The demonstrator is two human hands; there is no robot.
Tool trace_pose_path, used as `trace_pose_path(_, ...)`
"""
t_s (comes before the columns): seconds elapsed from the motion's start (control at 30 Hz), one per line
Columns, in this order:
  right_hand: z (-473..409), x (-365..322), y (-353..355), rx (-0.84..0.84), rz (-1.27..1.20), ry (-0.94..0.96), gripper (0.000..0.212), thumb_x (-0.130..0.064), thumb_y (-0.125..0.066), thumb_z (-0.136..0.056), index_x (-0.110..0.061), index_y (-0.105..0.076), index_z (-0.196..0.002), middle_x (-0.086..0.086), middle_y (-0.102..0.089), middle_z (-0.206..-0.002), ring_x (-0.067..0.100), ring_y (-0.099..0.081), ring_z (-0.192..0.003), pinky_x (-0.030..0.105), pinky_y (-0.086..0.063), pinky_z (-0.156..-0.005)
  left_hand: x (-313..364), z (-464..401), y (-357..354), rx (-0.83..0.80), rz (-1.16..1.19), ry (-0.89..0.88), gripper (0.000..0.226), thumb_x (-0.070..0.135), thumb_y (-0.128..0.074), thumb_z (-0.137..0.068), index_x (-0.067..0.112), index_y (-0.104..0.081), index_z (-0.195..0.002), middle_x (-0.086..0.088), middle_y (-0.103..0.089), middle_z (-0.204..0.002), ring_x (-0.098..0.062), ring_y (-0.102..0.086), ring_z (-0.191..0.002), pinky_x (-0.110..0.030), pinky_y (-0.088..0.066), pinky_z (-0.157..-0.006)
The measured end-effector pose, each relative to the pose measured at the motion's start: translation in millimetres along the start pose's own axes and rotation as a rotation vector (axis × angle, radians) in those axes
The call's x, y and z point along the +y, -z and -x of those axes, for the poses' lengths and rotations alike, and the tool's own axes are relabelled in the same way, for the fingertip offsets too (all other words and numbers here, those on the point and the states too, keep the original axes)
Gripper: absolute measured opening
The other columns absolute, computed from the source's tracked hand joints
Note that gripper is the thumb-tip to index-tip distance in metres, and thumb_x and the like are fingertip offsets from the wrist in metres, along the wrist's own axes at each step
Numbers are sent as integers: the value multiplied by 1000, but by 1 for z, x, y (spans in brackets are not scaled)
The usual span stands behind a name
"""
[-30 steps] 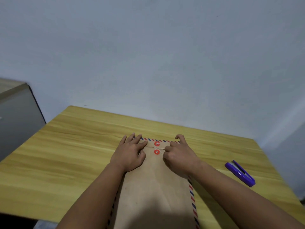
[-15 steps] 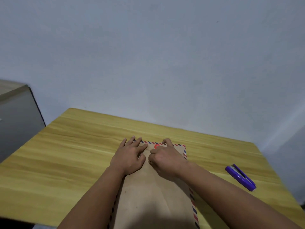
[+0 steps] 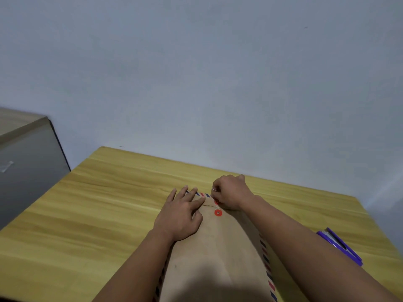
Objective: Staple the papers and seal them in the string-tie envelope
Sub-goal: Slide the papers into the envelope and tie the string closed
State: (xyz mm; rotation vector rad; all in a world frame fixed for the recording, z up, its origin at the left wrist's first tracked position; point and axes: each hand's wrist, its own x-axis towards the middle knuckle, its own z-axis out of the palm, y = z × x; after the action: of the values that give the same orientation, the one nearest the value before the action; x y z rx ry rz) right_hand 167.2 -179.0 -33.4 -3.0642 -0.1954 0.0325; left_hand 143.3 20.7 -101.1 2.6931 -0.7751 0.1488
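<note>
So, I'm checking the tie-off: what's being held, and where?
Right hand pinches the string above the upper button; left hand presses the envelope flat.

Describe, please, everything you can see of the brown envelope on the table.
The envelope is brown kraft-looking paper edged in red and blue stripes, lying flat on the table. Its flap is folded down; two red discs sit near it. The left hand presses flat on it; the right hand pinches a thin string there.

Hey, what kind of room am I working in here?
Probably a plain home or office desk: a wooden table set against a bare wall, with a kraft string-tie envelope and a purple stapler on it.
</note>
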Motion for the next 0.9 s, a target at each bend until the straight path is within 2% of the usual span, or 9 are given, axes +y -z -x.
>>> trace_pose_path(0.13, 4, 10, -1, 32, -27, -69, 23, -29, -56, -97, -22, -68, -79, -8, -69, -88, 21, -62, -92, 42, -33, -87, -1, 0, 0, 0, 2, 6, 59, 40, -35, -93, 39, -43, -151, 3, -28, -166, -19, -12, -156, -45, -5, -127)
trace_pose_path(0.23, 19, 19, -1, 48, -35, -65, 21, -26, -54, -95, -22, -67, -78, -8, -68, -86, 20, -59, -87, 40, -32, -85, -1, -1, 0, -12, -10, 10, 60, 42, -31, -92, 40, -42, -151, 5, -27, -166, -18, -11, -156, -44, -5, -127)
trace_pose_path(0.37, 49, 31, -9, 143, 52, 58, 26, -31, -51, -98, -23, -71, -84, -8, -69, -86, 16, -61, -79, 41, -33, -90, -1, 1, 0, -23, -5, 21, 63, 45, -27, -90, 41, -41, -151, 6, -26, -167, -17, -10, -156, -44, -4, -127)
trace_pose_path(0.5, 76, 34, -21, 332, 200, 271, 30, -31, -52, -100, -26, -67, -75, -9, -54, -74, 15, -50, -66, 40, -33, -87, 1, 0, 1, -18, 12, 19, 63, 45, -27, -88, 43, -43, -150, 5, -27, -166, -17, -12, -156, -44, -4, -127)
trace_pose_path(0.57, 83, 34, -26, 412, 242, 341, 30, -30, -56, -101, -26, -68, -74, -8, -54, -75, 17, -48, -64, 43, -35, -87, 1, 0, 0, -12, 19, 17, 63, 45, -29, -88, 43, -44, -149, 4, -28, -166, -18, -13, -156, -45, -5, -127)
trace_pose_path(0.7, 86, 33, -30, 453, 239, 295, 28, -29, -57, -102, -25, -71, -78, -8, -58, -80, 17, -52, -65, 42, -39, -86, 1, 1, 0, -11, 15, 17, 64, 46, -26, -87, 43, -45, -149, 5, -29, -165, -18, -13, -156, -45, -6, -127)
trace_pose_path(0.77, 84, 33, -30, 442, 143, 169, 27, -31, -57, -102, -27, -74, -81, -9, -63, -82, 15, -57, -70, 42, -43, -85, 1, 1, -1, -12, 15, 17, 64, 46, -25, -87, 43, -45, -149, 5, -29, -165, -17, -13, -156, -45, -6, -127)
trace_pose_path(0.8, 82, 33, -30, 438, 7, 92, 25, -31, -59, -101, -27, -77, -84, -10, -68, -85, 13, -61, -74, 41, -46, -84, 1, 1, -1, -10, 15, 16, 64, 46, -25, -87, 43, -45, -149, 5, -29, -165, -17, -13, -156, -45, -6, -127)
trace_pose_path(0.9, 74, 31, -19, 331, -729, -190, 13, -26, -72, -96, -23, -85, -93, -11, -78, -96, 7, -72, -88, 30, -55, -83, 0, 1, 0, -30, -8, 7, 67, 47, -19, -88, 44, -39, -151, 6, -24, -167, -18, -6, -157, -46, -3, -127)
